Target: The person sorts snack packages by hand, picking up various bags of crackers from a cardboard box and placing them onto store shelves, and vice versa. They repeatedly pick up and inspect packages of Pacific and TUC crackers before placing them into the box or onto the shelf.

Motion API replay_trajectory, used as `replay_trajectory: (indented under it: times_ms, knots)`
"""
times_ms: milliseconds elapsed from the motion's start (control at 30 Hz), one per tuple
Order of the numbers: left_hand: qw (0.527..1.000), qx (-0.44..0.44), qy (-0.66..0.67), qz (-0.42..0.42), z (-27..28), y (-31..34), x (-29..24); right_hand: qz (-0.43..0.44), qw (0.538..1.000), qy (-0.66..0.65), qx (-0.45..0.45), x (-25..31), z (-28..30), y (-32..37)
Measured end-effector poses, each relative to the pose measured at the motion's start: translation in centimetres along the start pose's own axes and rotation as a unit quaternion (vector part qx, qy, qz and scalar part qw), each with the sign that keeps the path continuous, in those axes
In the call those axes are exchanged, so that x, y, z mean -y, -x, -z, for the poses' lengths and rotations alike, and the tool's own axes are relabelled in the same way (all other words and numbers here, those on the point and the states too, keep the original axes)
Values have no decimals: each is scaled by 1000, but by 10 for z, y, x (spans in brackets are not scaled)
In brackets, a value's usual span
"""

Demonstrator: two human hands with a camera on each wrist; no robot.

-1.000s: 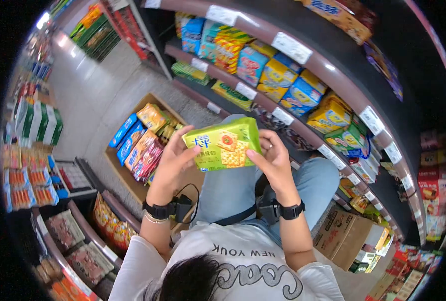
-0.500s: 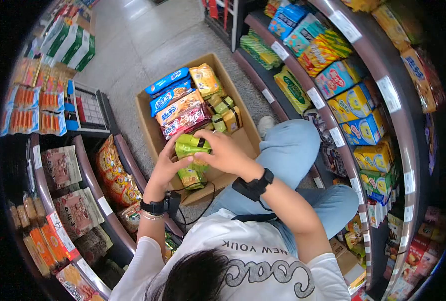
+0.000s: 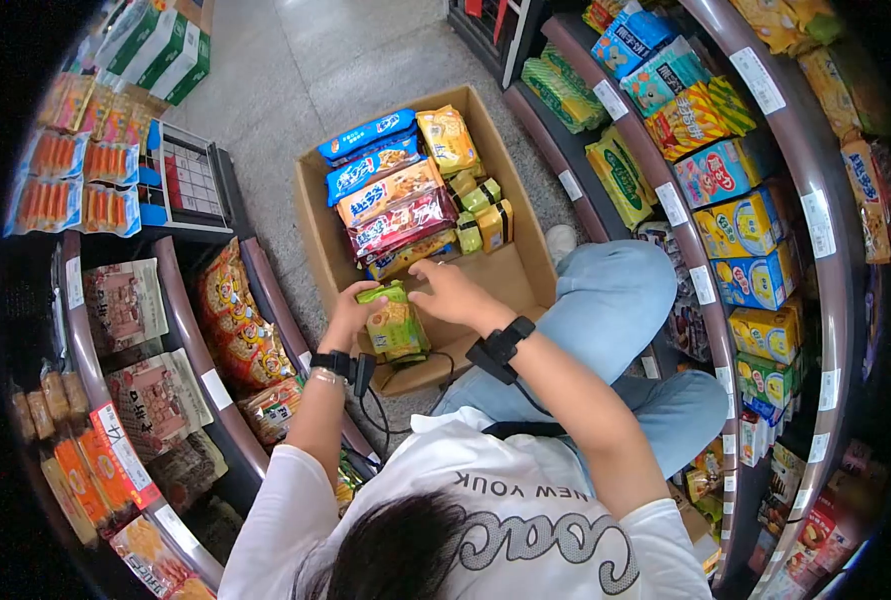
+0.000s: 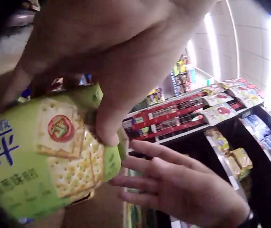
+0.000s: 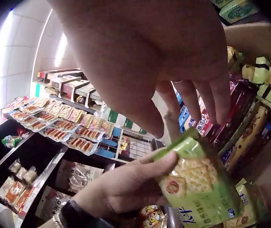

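Observation:
My left hand (image 3: 347, 318) grips a green pack of crackers (image 4: 45, 156) near one end, over the near corner of an open cardboard box (image 3: 510, 275). Its thumb presses on the printed front of the pack in the right wrist view. Close to the pack's other side is my right hand (image 3: 457, 298), its fingers spread and holding nothing. Another green cracker pack (image 5: 244, 206) lies lower in the box, partly covered by the held one.
Blue, orange and dark red cookie packs (image 3: 390, 190) stand in a row in the box, beside small green and yellow packs (image 3: 480, 205). Stocked snack shelves (image 3: 705, 210) rise on the right; more shelves (image 3: 180, 330) stand on the left. The person's bent legs (image 3: 605, 310) border the box.
The cracker pack went from both hands above the lap, down and left to the box. My right hand has let go of it; my left still holds it. The head view has turned toward the box.

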State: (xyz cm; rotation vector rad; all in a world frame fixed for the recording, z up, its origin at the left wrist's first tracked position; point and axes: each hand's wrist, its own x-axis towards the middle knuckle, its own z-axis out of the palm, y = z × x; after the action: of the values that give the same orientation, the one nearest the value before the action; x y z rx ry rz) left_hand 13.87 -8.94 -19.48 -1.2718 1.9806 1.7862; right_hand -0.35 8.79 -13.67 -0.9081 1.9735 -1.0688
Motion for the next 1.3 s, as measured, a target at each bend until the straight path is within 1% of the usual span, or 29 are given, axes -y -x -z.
replay_trajectory:
  times_ms: [67,100,167,267,367,433,467,500,533,567,667,767,867,967,1067,1167,1267,1300]
  knots:
    - [999,6,-37,22,2,-19,19,-14,1000,-4,2,3,8,1]
    - [998,12,-3,57,0,-18,14,-9,1000,-8,-13,2,10,1]
    - [990,23,64,127,-3,-10,-2,-27,999,-16,-12,2,14,0]
    - [992,52,26,110,-8,-22,14,-36,999,-36,-18,1,17,2]
    - [987,51,-39,146,-10,-43,37,-29,999,-39,-24,-2,17,4]
    - [980,49,-145,127,-3,-89,92,-27,998,-42,-27,-5,18,5]
    - [972,48,-197,118,-1,-103,107,-29,998,-48,-26,-7,18,6]
    - [934,72,-326,125,-6,-98,90,-30,998,-53,-25,-8,18,7]
    - [879,95,-448,129,-17,-84,55,-32,998,-55,-26,-8,19,8]
    - [808,117,-563,129,-26,-75,34,-34,997,-56,-27,-8,20,9]
    - [868,65,-486,79,-38,-62,37,-36,997,-57,-33,-10,23,13]
    - [880,85,-466,42,-50,-62,39,-33,997,-60,-43,-15,24,16]
    - [855,100,-508,32,-50,-78,65,-40,995,-74,-48,-19,28,20]
    - [813,126,-560,104,-51,-81,54,-51,994,-82,-49,-17,33,24]
    - [783,229,-578,22,-42,-94,69,-55,993,-88,-54,-19,35,26]
    - [800,214,-558,-55,-37,-88,76,-46,993,-87,-59,-21,36,27]
    - [854,168,-492,-17,-35,-75,58,-41,994,-85,-63,-22,39,30]
    - [879,145,-453,-33,-33,-77,60,-40,994,-85,-64,-22,40,30]
